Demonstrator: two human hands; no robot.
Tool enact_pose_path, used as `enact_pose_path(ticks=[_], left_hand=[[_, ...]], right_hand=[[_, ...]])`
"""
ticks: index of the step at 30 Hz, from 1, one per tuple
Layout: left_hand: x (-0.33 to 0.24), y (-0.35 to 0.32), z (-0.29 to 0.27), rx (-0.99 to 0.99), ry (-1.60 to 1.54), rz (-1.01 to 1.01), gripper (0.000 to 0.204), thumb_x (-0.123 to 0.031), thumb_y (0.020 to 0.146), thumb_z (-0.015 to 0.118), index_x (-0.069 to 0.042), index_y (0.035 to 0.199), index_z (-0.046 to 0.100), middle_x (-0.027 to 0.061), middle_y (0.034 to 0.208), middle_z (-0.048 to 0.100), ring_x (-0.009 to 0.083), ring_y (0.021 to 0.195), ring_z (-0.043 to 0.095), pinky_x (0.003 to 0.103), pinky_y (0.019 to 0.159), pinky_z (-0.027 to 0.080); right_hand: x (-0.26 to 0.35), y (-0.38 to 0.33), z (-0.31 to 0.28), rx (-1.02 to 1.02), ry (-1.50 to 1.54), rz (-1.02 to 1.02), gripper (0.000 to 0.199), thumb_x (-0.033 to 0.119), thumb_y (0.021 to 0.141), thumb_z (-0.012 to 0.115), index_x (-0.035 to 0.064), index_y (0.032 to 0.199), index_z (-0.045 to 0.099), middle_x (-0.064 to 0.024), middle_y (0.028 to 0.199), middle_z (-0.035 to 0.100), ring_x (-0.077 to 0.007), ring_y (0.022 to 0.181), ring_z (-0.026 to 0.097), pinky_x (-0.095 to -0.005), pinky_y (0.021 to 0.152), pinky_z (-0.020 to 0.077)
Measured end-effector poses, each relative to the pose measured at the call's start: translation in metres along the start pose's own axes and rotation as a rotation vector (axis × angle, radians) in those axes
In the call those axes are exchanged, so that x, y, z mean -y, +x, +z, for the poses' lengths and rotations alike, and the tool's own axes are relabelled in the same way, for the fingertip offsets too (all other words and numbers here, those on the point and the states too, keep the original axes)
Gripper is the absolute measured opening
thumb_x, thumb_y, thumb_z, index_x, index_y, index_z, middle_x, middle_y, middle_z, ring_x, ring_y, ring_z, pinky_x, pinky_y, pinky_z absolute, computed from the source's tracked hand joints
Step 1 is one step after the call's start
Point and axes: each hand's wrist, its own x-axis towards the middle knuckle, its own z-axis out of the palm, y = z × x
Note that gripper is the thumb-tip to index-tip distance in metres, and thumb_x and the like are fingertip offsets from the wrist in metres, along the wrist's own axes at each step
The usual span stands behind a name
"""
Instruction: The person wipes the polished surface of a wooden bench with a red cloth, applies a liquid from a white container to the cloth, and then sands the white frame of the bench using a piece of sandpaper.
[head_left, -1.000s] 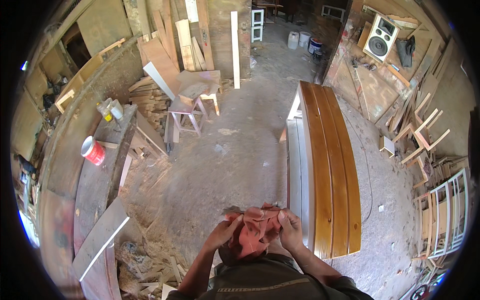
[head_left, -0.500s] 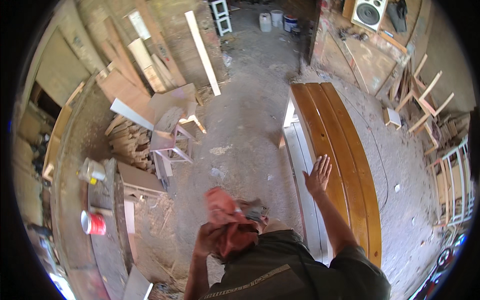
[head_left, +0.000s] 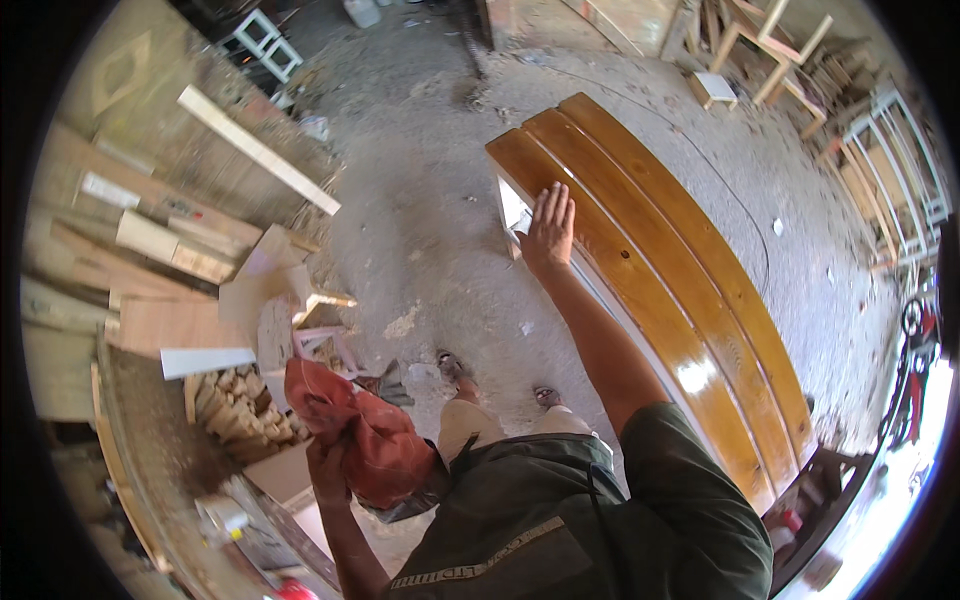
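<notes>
My right hand [head_left: 548,232] lies flat, fingers stretched out, at the left edge of a long varnished wooden tabletop [head_left: 655,230], near its far end. It appears to rest on the wood. Three glossy brown planks with narrow gaps form the top, and its base, seen at the left side, is white. Low on the left, my left hand [head_left: 326,468] is closed around a bunched red cloth [head_left: 375,455], which hangs in front of my body. Some of the left fingers are hidden by the cloth. A grey cloth [head_left: 385,383] shows just beyond it.
Wood offcuts [head_left: 235,410] are piled at the left, near leaning boards [head_left: 165,245] and a pale upright plank [head_left: 260,150]. Wooden chair frames [head_left: 770,50] and a white metal frame [head_left: 900,175] stand at the right. A cable [head_left: 740,205] runs over the floor.
My view has turned right and down. My right hand has moved along the tabletop edge to near its far end. The red cloth is still in my left hand.
</notes>
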Motion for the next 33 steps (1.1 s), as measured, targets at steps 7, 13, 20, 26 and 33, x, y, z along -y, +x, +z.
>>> enact_pose_path(ticks=[7,13,20,26,33], left_hand=[[-0.074,0.189,-0.041,0.051,0.007,0.052,0.029,-0.002,0.092,0.062,0.004,0.12,0.065,0.0095,0.116,0.07,0.0174,0.105,0.066,0.029,0.095,0.05],[-0.124,0.341,-0.043,0.31,0.102,0.061,0.024,-0.004,0.091,0.064,0.004,0.113,0.07,0.0097,0.112,0.071,0.0163,0.103,0.066,0.027,0.094,0.049],[-0.164,0.48,-0.008,0.407,0.266,0.092,0.028,-0.018,0.094,0.064,0.001,0.114,0.072,0.0073,0.103,0.073,0.0133,0.093,0.066,0.03,0.082,0.052],[-0.22,0.625,0.024,0.41,0.141,0.191,0.026,-0.018,0.097,0.065,0.004,0.11,0.07,0.0047,0.097,0.073,0.0086,0.089,0.063,0.026,0.077,0.05],[-0.27,0.769,0.05,0.039,0.328,0.459,0.033,-0.027,0.098,0.067,0.006,0.09,0.067,0.0137,0.068,0.061,0.0118,0.063,0.054,0.035,0.059,0.045]], right_hand=[[-0.006,-0.038,-0.002,0.006,0.151,0.03,0.091,0.049,0.089,0.067,-0.0004,0.156,0.029,-0.0187,0.165,0.023,-0.0314,0.156,0.015,-0.0481,0.126,0.012],[-0.065,-0.164,-0.013,0.19,0.087,0.504,0.091,0.038,0.091,0.069,0.0012,0.159,0.02,-0.0163,0.167,0.016,-0.0303,0.156,0.011,-0.046,0.126,0.0084],[0.006,-0.142,-0.031,0.177,0.113,0.911,0.073,0.027,0.092,0.069,0.0005,0.152,0.037,-0.0245,0.163,0.022,-0.0431,0.148,0.026,-0.0518,0.12,0.0255],[0.185,0.18,-0.1,0.01,1.249,0.365,0.018,-0.002,0.089,0.065,-0.0016,0.105,0.071,-0.0157,0.098,0.071,-0.024,0.088,0.071,-0.0331,0.074,0.0552],[0.36,0.482,-0.202,0.459,1.123,-0.533,0.054,0.055,0.089,0.068,0.0069,0.113,0.07,-0.0157,0.099,0.071,-0.0324,0.088,0.069,-0.0445,0.077,0.0537]])
